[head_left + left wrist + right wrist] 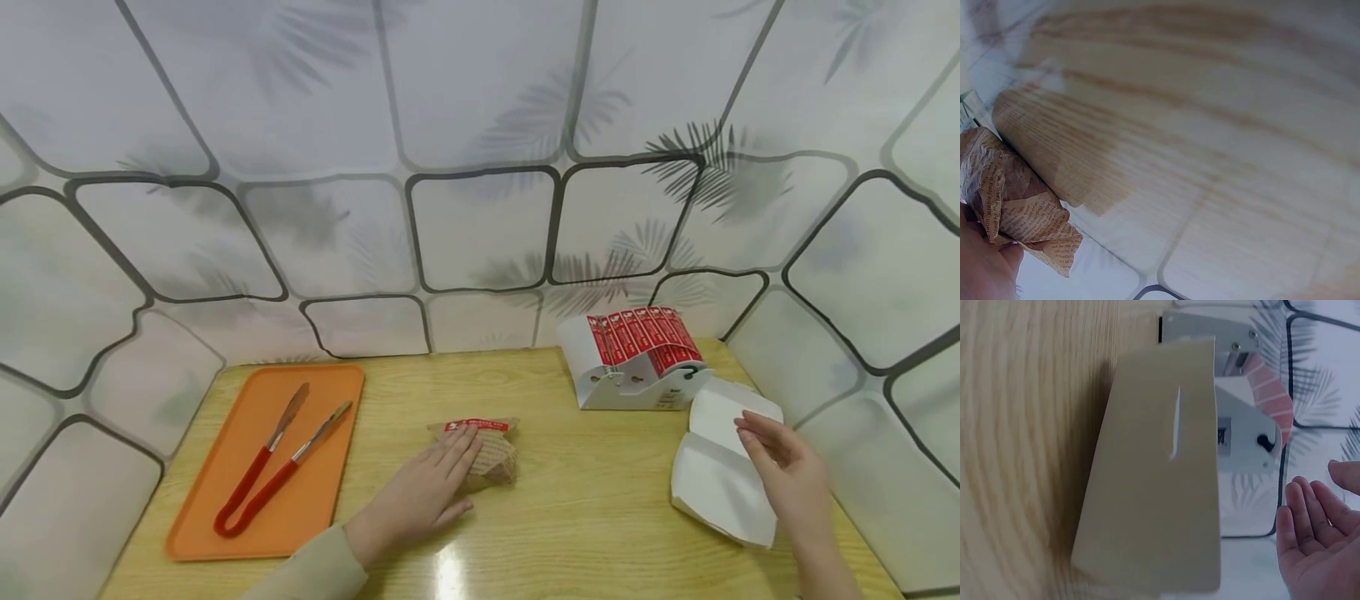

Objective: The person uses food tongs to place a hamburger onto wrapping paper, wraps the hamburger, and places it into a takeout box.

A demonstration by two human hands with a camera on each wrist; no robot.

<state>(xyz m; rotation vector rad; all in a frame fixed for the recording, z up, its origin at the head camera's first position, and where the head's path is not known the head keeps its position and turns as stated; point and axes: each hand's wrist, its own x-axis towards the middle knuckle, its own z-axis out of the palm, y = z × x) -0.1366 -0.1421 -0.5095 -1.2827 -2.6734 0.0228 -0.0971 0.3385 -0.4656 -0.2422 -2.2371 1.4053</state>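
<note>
A paper-wrapped package with brown printed wrapping and a red label strip lies near the middle of the table. My left hand rests on its left side, fingers extended over it and thumb apart. In the left wrist view the same package shows crumpled, printed paper. At the right lies an unfolded white paper box, its lid turned back. Over its right side hovers my right hand, fingers loosely bent and holding nothing. The right wrist view shows the box apart from that hand.
An orange tray at the left carries red-handled tongs. Behind the white box, a white dispenser holds strips of red labels. Patterned walls border the wooden table at the back and sides.
</note>
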